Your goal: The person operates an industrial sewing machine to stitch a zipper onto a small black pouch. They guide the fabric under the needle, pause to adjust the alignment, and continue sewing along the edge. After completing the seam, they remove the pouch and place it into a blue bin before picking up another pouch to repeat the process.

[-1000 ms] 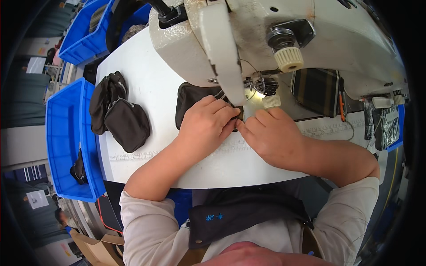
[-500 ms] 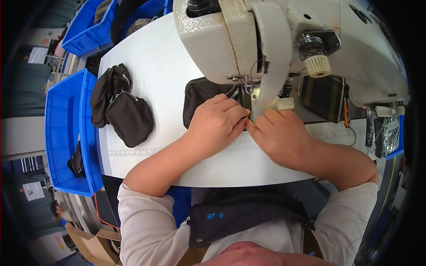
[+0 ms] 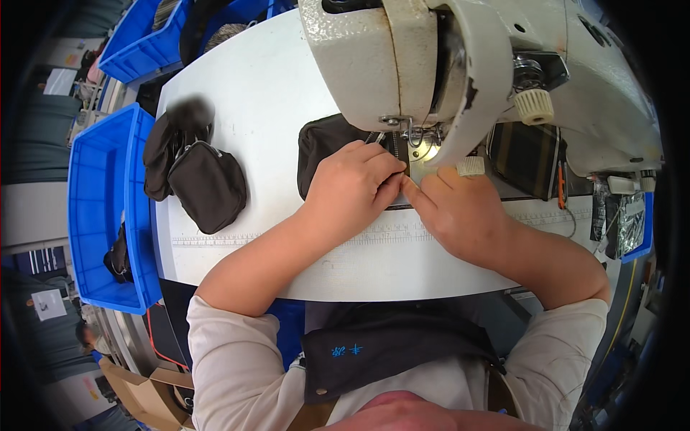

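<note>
Brown pouch (image 3: 325, 145), partly under left hand (image 3: 350, 185), edge pinched by it and right hand (image 3: 460, 210)

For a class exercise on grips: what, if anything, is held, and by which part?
The left hand holds a dark pouch by its zipped edge. The right hand meets it there; whether it grips too cannot be told.

White table (image 3: 374, 276); dark pouches (image 3: 208, 188), sewing machine (image 3: 356, 68)
</note>
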### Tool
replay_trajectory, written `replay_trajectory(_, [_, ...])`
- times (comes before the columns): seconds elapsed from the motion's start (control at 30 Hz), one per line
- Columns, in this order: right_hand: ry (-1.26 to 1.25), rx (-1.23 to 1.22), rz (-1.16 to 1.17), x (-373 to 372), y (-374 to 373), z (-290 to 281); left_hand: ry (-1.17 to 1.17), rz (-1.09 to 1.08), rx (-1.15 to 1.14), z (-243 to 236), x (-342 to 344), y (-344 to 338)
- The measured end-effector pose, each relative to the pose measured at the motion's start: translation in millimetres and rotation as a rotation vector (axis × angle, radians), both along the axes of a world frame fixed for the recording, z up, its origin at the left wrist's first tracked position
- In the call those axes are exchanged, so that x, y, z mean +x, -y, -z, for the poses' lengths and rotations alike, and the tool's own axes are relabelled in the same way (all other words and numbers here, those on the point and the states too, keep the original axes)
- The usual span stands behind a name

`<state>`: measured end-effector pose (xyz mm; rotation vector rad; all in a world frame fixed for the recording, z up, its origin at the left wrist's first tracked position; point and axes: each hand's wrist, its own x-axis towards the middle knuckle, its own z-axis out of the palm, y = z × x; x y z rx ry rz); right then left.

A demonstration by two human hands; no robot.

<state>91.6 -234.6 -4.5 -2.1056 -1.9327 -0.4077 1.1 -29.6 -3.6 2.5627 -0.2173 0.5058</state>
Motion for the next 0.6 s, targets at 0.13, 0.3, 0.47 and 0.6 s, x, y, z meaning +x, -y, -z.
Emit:
replay_trajectory(0.13, [-0.019,0.006,-0.009,1.0,-0.5,-0.4,0.0,-0.022,0.018,-2.7,-0.9,2.4])
replay_trajectory(0.3, [-0.04,0.049,-0.036,-0.9,-0.3,2.1,-0.005,0.001,0.09,-4.0,-1.0,0.9])
replay_trajectory(0.47, [-0.059,0.036,-0.039,-0.5,-0.1,0.8,-0.005,0.026,0.03,-4.2,-0.6,1.6])
replay_trajectory(0.6, [-0.059,0.024,-0.035,-1.2,-0.2,-0.2,-0.019,0.016,-0.004,-3.9,-2.4,2.7])
